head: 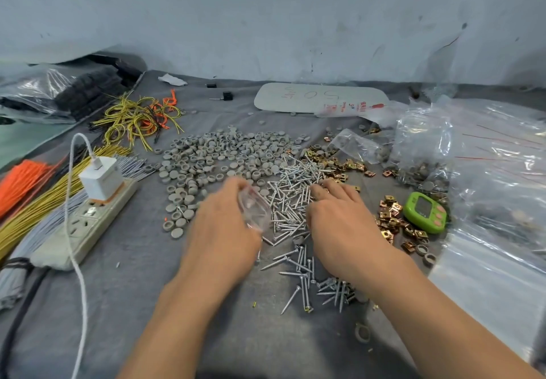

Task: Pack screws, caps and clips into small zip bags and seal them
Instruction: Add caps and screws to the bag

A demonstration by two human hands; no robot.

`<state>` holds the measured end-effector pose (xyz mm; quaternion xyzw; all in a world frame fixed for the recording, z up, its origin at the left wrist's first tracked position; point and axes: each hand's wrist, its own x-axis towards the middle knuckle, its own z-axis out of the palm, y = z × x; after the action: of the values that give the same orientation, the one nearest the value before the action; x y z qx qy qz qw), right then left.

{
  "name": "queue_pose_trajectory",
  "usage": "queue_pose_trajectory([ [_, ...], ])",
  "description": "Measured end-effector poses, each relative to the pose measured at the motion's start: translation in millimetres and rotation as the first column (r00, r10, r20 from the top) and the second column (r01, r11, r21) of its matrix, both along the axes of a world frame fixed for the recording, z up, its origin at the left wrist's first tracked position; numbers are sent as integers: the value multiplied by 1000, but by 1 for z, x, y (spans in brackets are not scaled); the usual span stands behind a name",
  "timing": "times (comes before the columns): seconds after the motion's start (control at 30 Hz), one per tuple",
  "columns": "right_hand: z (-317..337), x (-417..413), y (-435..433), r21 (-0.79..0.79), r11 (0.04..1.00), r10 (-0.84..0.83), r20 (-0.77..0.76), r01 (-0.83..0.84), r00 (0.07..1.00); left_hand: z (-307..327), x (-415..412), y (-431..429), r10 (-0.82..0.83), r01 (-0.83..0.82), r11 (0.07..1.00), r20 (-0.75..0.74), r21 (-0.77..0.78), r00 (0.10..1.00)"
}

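My left hand (224,225) grips a small clear zip bag (255,210) at the left edge of the screw pile. My right hand (339,219) lies palm down on the silver screws (291,195), fingers curled into the pile; whether it holds any screw is hidden. Grey round caps (212,157) spread in a wide heap behind and left of the hands. Brass clips (334,163) lie behind the right hand, and more brass clips (391,219) sit to its right. More screws (307,278) are scattered between my forearms.
A white power strip (85,219) with a charger and cable lies left, beside bundles of yellow, orange and grey wire (38,201). A green timer (425,211) sits right, next to clear plastic bags (496,172), some filled. A grey board (319,98) lies at the back.
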<state>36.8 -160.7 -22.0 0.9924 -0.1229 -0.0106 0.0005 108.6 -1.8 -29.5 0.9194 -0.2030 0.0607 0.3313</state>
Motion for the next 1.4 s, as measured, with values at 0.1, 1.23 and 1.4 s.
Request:
queue_pose_trajectory([
  [0.1,10,3,0,227,970,-151,276,89,949,-8,-5,-5,-117,120,988,-30,101,993],
  [1.23,-7,8,-7,178,983,-65,124,43,990,3,-1,-5,-28,28,994,1,-108,1000],
  [1.4,-11,6,-12,140,989,-76,155,54,985,2,-2,-6,-49,49,994,4,-103,999],
])
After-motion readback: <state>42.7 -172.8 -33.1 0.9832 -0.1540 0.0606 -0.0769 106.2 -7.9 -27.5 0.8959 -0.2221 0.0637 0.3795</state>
